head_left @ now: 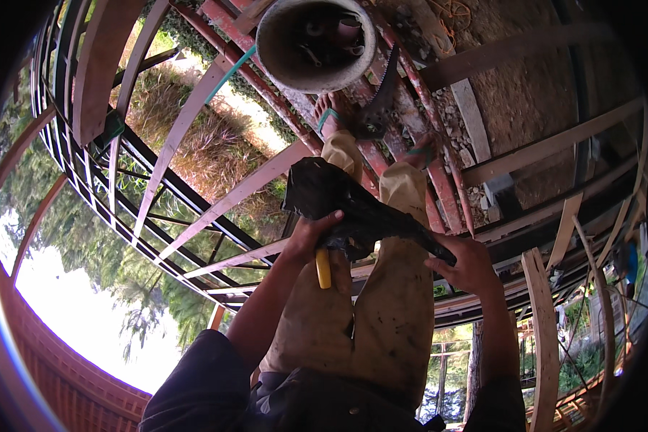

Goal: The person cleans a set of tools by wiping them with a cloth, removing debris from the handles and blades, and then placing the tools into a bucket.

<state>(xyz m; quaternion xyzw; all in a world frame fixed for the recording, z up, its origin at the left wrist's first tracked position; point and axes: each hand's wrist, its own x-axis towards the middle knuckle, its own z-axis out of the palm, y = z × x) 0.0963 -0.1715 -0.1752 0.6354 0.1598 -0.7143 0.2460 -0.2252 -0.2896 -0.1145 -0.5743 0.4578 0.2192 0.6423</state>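
While the left hand is gripping the wide end of a black bag, thumb lying on top and fingers mostly hidden beneath, I am watching the right hand pinching the narrow end between thumb and fingers. Neither hand is standing open; both are curling partway round the plastic. The bag is hanging between them, above the tan trousers. A yellow handle is sticking out below the left hand, and I am not managing to tell whether bag or fingers are holding it. That is worrying me most: if the plastic is covering something heavy or sharp, I am reckoning it could slip or tear through, since the film is looking loose.

Farther down, the feet are resting on red slats with gaps between them, so anything dropped could be striking a foot or falling through. Just ahead, a bucket is standing, and what looks like a saw is lying beside it, where a careless step could be meeting its edge.

Beyond the slats, bare ground is stretching rightward, shrubs are growing leftward, and trees are rising past them.
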